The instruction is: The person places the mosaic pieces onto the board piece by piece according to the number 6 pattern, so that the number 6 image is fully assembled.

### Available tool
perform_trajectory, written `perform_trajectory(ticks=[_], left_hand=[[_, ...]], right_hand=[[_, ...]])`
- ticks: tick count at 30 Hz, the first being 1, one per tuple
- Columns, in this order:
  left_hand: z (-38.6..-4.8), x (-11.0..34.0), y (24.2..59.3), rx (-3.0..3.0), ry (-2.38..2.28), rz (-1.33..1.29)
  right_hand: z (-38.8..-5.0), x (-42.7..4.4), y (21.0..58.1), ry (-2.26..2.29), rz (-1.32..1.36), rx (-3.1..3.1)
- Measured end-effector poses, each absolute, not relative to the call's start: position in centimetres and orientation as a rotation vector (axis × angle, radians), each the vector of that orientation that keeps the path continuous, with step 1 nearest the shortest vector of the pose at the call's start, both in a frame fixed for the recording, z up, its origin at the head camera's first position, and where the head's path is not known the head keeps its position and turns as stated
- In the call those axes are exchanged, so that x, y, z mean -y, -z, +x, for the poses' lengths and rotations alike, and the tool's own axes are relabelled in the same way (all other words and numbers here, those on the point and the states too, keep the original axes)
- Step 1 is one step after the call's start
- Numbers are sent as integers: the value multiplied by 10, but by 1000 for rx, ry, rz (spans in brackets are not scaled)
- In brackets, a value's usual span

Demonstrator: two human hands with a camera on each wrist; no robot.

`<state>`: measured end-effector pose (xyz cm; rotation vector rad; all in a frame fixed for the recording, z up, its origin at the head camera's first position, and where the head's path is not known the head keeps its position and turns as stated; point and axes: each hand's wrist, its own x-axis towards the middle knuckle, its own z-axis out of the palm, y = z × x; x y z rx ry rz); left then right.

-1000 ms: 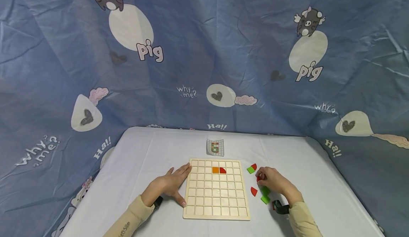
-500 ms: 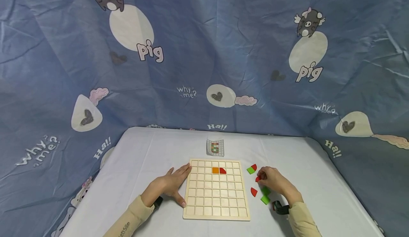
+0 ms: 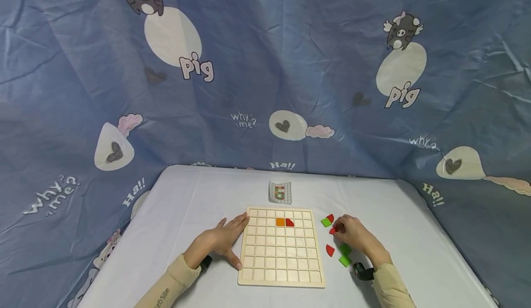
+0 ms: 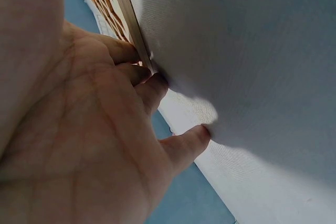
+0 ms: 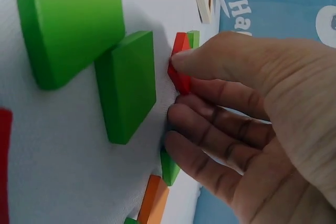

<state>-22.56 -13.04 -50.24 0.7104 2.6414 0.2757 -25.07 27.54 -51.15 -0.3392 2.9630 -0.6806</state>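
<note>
The left edge of the board (image 3: 270, 251) is touched by the spread left hand (image 3: 221, 239). Across a strip of tabletop (image 3: 323, 235) off its right edge, a red piece (image 5: 181, 80) is pinched by the right hand (image 3: 357, 235), perhaps slightly raised.

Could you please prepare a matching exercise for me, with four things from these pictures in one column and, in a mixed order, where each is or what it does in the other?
Column one:
1. Left hand
2. Orange square
3. Right hand
4. Printed card

Column two:
a. pinches a red piece
b. lies beyond the far edge of the wooden board
c. touches the board's left edge
d. sits in a cell of the board

Right pairs: 1-c, 2-d, 3-a, 4-b
</note>
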Motion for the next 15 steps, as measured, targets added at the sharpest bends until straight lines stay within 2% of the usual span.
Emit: perform_trajectory(ticks=[15], left_hand=[[-226,130,502,-2648,-266,707]], right_hand=[[-253,-275,512,652,-333,-3006]])
